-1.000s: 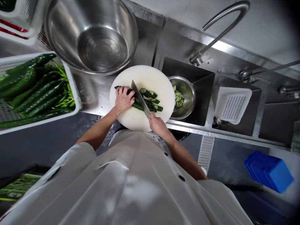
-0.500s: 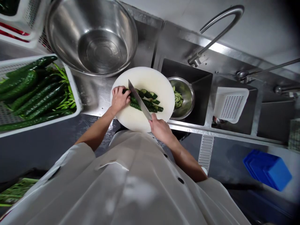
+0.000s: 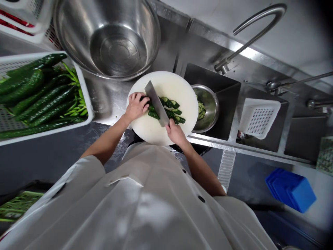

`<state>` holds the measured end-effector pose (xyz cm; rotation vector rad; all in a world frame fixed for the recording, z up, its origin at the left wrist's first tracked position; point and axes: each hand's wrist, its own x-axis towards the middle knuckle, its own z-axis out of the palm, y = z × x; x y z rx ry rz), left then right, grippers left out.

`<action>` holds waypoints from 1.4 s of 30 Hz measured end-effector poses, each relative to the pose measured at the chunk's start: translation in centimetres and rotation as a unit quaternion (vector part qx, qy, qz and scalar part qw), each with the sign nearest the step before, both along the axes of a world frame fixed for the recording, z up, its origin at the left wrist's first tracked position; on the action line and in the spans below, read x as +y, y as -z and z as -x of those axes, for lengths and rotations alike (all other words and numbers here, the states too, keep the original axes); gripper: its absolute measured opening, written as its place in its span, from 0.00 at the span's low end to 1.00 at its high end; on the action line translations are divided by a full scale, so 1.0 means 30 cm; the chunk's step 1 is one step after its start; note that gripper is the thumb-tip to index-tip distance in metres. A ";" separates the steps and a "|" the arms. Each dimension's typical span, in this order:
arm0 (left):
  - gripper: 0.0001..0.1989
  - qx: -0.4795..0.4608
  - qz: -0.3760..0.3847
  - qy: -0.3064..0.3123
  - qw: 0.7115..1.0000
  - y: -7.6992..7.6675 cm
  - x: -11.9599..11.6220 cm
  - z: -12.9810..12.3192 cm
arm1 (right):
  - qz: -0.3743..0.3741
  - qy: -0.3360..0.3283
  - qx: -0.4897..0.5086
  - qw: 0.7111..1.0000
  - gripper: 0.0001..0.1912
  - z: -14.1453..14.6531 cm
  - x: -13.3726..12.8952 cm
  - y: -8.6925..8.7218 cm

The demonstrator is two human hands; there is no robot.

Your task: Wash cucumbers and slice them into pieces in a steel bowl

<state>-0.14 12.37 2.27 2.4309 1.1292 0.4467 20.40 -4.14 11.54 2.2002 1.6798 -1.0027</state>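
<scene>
A round white cutting board [image 3: 145,130] lies on the steel counter, with several dark green cucumber pieces [image 3: 169,102] on its middle. My right hand [image 3: 175,132] is closed around the handle of a wide-bladed knife [image 3: 157,103]. The blade's flat side shows, slanting up and left across the cucumber. Left of the blade, my left hand [image 3: 137,106] presses with bent fingers on the cucumber ends, partly covering them. Cut green pieces [image 3: 201,110] lie in a steel bowl [image 3: 211,111] just right of the board.
A large steel basin [image 3: 117,52] stands behind the board. At the left, a white crate [image 3: 90,100] holds whole cucumbers and green peppers. Sinks with a curved faucet [image 3: 256,36] and a white basket [image 3: 260,118] are at the right. Blue bins [image 3: 291,189] stand lower right.
The knife blade has tilted, so more of its flat side shows, and it sits further right on the cucumber. The whole view has shifted slightly.
</scene>
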 end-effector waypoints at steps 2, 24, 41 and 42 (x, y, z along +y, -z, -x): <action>0.19 -0.007 0.006 0.029 1.000 -0.009 0.026 0.032 | -0.028 0.011 0.023 0.999 0.23 -0.061 0.000 0.009; 0.13 -0.050 0.009 0.058 0.997 0.064 -0.261 -0.075 | 0.047 -0.082 -0.113 0.989 0.15 -0.101 -0.403 -0.252; 0.04 -0.012 0.026 0.033 0.999 0.022 -0.289 -0.086 | -0.075 0.000 -0.008 0.997 0.17 -0.210 -0.404 -0.063; 0.05 -0.017 0.039 0.032 0.999 0.011 -0.304 -0.088 | -0.107 0.037 -0.008 0.994 0.16 -0.223 -0.431 -0.064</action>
